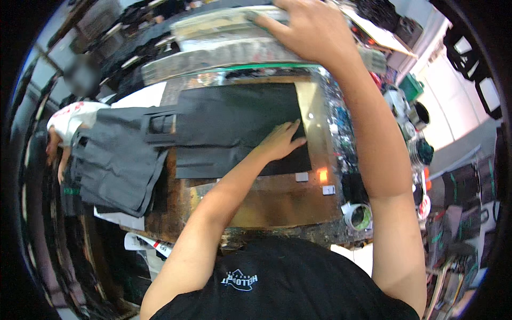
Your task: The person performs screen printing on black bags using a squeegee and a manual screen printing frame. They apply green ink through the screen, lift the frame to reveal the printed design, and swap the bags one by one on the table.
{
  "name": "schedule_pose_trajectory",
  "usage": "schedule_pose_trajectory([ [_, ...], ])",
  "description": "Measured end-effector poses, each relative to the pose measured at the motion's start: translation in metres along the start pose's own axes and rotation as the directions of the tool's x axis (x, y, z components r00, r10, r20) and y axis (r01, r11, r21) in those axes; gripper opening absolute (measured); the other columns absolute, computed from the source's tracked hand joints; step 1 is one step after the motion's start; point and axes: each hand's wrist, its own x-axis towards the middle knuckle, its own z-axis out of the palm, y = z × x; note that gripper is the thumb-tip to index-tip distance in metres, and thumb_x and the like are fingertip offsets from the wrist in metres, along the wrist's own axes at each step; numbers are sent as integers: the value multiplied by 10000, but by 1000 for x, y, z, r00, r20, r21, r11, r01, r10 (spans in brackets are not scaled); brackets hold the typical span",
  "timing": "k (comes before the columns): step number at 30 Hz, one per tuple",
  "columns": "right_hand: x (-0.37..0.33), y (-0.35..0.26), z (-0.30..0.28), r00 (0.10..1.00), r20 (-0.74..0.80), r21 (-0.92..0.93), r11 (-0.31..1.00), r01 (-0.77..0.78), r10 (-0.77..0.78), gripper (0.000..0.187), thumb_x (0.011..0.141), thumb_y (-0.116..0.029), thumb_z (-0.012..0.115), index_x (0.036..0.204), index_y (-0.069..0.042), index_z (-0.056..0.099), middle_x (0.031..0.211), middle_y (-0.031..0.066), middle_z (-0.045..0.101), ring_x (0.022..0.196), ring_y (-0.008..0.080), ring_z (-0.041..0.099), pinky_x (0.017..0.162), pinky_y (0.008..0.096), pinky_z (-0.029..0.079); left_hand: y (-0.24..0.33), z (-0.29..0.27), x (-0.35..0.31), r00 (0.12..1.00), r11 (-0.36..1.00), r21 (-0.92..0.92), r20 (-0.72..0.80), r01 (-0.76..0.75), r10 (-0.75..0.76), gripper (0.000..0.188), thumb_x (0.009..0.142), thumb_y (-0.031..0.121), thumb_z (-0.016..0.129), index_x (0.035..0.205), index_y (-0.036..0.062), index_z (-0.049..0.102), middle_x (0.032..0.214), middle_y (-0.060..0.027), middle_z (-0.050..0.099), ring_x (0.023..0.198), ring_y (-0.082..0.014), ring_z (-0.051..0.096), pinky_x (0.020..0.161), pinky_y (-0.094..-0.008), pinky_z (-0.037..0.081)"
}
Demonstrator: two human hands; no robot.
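A flat black fabric bag (229, 106) lies on the brown worktable, with faint creases across it. My left hand (280, 141) rests on its right part, fingers outstretched and near the right edge. At the far side, my right hand (314, 32) is on the pale, stained frame (234, 52), which looks like a printing screen's. Its thumb reaches left along the frame; its other fingers are partly cut off by the picture's upper edge. To the left lies a stack of black bags (120, 154), a handle loop (160, 125) reaching the flat bag.
A person in a white top (80, 114) stands at the left beside the stack. Small white pads (328, 190) lie on the worktable (256, 205). A tape roll (357, 217) sits at the front right corner. Cans (418, 114) and a green container (410, 85) line the right side.
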Motion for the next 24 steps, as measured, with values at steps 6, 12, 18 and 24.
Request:
schedule_pose_trajectory([
  [6,4,1,-19,986,161,81,995,-50,36,718,1073,-684,367,1001,-57,709,791,41,659,700,168,594,715,354,526,-4,-32,-131,994,891,441,-44,111,-102,642,1052,510,557,1612,210,465,1681,-200,364,1571,-476,261,1213,-766,105],
  [12,5,4,-31,984,177,146,988,-52,25,747,1068,-687,363,1075,-35,727,850,75,717,758,175,665,655,339,559,-16,-4,-133,972,872,430,-104,234,-209,655,1070,556,470,1635,227,426,1728,-206,270,1563,-569,182,1179,-809,57],
  [18,2,-2,-33,982,181,145,986,-79,52,802,1053,-715,348,1204,-23,723,958,132,760,877,209,714,711,372,594,6,24,-92,979,888,417,-132,195,-154,653,1064,549,476,1622,211,452,1722,-201,292,1557,-562,207,1182,-806,74],
  [24,2,1,-32,975,215,134,986,-94,64,836,1044,-753,332,1211,-29,717,980,116,755,861,178,700,652,330,573,21,29,-104,975,882,420,-151,214,-164,663,1058,563,481,1628,226,441,1729,-192,281,1562,-559,204,1184,-807,78],
])
